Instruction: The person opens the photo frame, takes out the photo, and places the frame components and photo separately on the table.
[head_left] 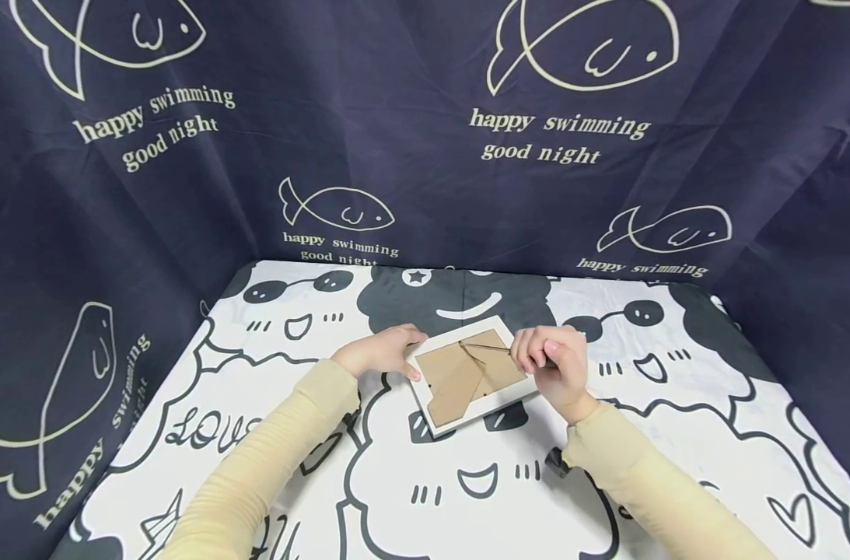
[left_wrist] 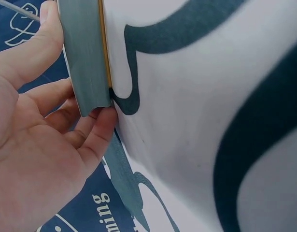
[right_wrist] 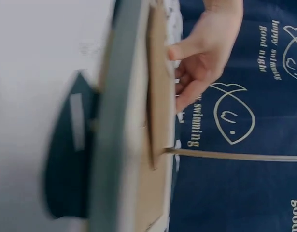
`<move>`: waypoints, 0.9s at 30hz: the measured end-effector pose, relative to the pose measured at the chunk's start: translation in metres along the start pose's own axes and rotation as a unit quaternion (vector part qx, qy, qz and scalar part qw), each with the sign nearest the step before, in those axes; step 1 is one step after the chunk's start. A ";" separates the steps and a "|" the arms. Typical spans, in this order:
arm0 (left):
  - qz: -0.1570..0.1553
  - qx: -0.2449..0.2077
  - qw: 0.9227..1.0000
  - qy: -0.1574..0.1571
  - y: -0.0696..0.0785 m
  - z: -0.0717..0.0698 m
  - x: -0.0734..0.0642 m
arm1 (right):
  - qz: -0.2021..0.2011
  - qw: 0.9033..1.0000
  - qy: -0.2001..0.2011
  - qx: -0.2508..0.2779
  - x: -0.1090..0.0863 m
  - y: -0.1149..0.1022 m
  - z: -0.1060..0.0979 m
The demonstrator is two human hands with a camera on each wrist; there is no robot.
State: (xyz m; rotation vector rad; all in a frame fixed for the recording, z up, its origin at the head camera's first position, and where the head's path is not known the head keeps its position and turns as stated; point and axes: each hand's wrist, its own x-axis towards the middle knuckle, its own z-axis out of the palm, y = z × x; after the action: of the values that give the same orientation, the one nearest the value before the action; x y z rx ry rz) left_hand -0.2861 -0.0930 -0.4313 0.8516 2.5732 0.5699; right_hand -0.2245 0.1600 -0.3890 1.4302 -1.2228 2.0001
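Observation:
A picture frame (head_left: 480, 407) with a white rim lies back side up at the middle of the patterned cloth. Its back shows a brown backing board (head_left: 505, 369) and a brown stand leg (head_left: 456, 393). With thumb above and fingers beneath, my left hand (head_left: 386, 350) grips the frame's left side; the left wrist view shows the frame's edge (left_wrist: 85, 53) between them. My right hand (head_left: 554, 362), over the right side, is curled round what looks like a screwdriver. Its thin metal shaft (right_wrist: 225, 155) reaches to the top of the stand leg; the handle is mostly hidden in the fist.
The table is covered by a white cloth (head_left: 222, 389) with black cartoon drawings. Dark blue curtains (head_left: 425, 117) with fish and lettering hang behind the table and along both sides.

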 end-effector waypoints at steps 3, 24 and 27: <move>-0.001 -0.004 1.000 0.000 0.000 0.000 -0.001 | 0.004 1.000 0.021 0.011 0.010 0.007 0.003; -0.009 -0.002 1.000 0.000 -0.001 0.000 0.003 | 0.146 0.980 0.126 0.042 0.070 0.044 -0.011; -0.013 0.001 1.000 0.001 -0.001 0.000 0.002 | 0.171 0.974 0.145 0.042 0.075 0.046 -0.013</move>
State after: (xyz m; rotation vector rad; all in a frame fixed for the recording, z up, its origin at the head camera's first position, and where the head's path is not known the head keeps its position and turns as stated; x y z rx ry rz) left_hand -0.2884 -0.0920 -0.4317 0.8184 2.5827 0.5612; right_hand -0.2953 0.1329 -0.3422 0.9620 -1.3335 2.4125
